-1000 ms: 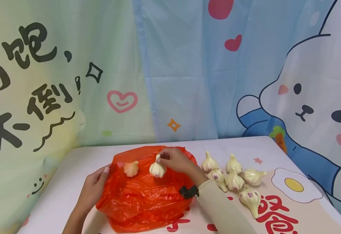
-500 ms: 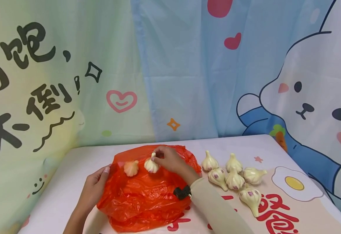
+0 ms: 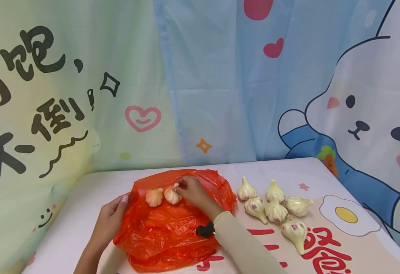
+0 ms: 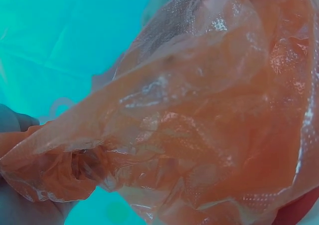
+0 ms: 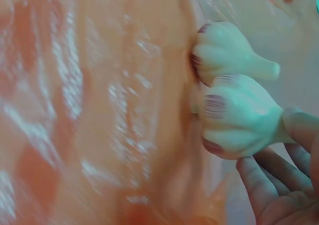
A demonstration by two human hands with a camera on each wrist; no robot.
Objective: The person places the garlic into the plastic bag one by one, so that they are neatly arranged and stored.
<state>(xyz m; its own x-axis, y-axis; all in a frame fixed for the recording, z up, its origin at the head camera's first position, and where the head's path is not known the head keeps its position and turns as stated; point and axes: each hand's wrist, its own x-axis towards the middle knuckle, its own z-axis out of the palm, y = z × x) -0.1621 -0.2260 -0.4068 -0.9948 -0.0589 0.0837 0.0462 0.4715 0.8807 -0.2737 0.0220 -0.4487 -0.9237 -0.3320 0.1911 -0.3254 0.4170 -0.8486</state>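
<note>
My left hand [image 3: 111, 215] pinches the left edge of a thin, crinkled red plastic bag [image 3: 172, 236]; the left wrist view shows the bag's film [image 4: 199, 135] bunched at that hand. Inside the bag's mouth, my right hand [image 3: 194, 192] pinches a garlic bulb [image 3: 171, 195] by its stem. In the right wrist view this held bulb [image 5: 239, 117] has purple marks and lies right against a second garlic bulb [image 5: 224, 50]. That second bulb [image 3: 154, 197] sits to the left in the bag, tinted orange by the film.
Several more garlic bulbs [image 3: 275, 210] lie grouped on the table to the right of the bag. The table [image 3: 107, 180] has a printed cover with a fried egg and red characters. A cartoon curtain [image 3: 213, 76] hangs behind the table.
My right hand has carried the garlic bulb left and slightly down in the bag, from apart to beside the other bulb. My left hand has stayed at the bag's edge.
</note>
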